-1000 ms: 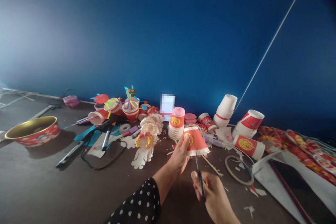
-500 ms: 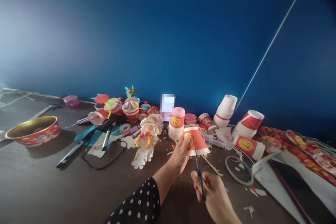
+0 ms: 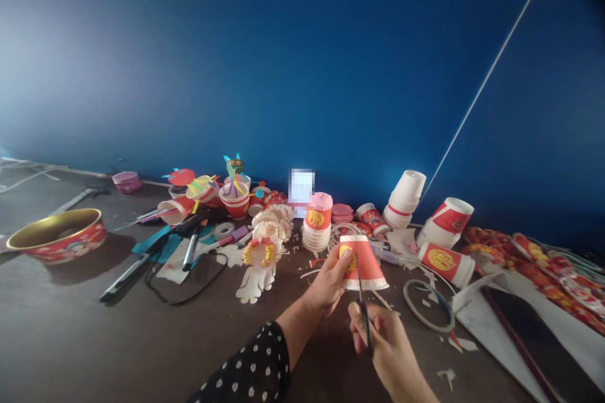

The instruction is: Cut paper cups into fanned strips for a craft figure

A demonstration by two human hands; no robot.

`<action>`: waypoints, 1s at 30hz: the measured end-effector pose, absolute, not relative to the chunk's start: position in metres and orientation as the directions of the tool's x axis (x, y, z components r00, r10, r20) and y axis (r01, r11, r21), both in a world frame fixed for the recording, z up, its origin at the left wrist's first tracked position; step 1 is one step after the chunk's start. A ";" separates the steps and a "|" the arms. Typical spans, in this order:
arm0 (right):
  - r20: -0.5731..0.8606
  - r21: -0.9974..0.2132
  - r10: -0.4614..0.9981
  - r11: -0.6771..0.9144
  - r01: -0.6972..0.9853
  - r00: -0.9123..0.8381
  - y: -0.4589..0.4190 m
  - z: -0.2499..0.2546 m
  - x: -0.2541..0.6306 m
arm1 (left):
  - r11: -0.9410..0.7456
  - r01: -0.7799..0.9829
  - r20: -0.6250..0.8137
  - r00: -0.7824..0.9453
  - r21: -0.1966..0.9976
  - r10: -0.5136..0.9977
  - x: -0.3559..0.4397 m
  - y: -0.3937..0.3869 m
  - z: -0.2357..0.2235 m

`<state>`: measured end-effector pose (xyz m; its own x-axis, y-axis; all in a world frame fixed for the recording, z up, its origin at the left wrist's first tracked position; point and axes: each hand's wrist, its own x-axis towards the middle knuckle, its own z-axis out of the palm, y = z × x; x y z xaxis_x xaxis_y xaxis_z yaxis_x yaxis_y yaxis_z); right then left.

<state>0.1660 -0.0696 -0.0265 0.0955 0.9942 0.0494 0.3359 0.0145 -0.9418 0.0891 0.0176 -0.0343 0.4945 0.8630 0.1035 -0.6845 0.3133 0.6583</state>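
Note:
In the head view my left hand (image 3: 328, 283) is closed on the left side of a red paper cup piece (image 3: 369, 262) with a white edge and a yellow print, thumb on the print. The piece is tilted, held above the table. My right hand (image 3: 380, 337) grips black-handled scissors (image 3: 363, 315). Their blades point away from me and lie across the red paper from its lower edge up. Whether the blades are apart cannot be made out. Behind the piece stands a stack of cups (image 3: 317, 227) with a pink top. A white paper cutout (image 3: 254, 283) lies left of my left hand.
To the left are a red saucepan (image 3: 61, 240), a black marker (image 3: 191, 249) and cup figures with coloured strips. On the right lie a tape ring (image 3: 429, 306), paper scraps, more cups (image 3: 447, 263) and a dark phone (image 3: 539, 343). A blue partition (image 3: 283, 75) rises behind.
My left hand and the red paper piece have shifted slightly right and a little down. The scissors have moved slightly right with my right hand, still across the paper.

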 end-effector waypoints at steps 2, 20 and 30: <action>0.042 -0.941 0.994 0.006 0.337 0.098 -0.069 -0.027 0.166 | 0.317 -0.684 0.093 0.491 0.657 0.866 0.089 0.018 -0.035; -0.058 -0.945 0.983 -0.110 0.308 0.173 -0.072 -0.025 0.166 | 0.331 -0.660 0.054 0.491 0.675 0.869 0.085 0.017 -0.030; -0.085 -0.944 0.979 -0.139 0.299 0.186 -0.072 -0.023 0.165 | 0.283 -0.660 0.088 0.469 0.696 0.879 0.083 0.020 -0.036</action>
<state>0.1651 -0.0722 -0.0234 0.1863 0.9788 -0.0854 0.2986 -0.1392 -0.9442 0.0832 0.0200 -0.0361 0.4691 0.8788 0.0877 -0.6603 0.2831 0.6956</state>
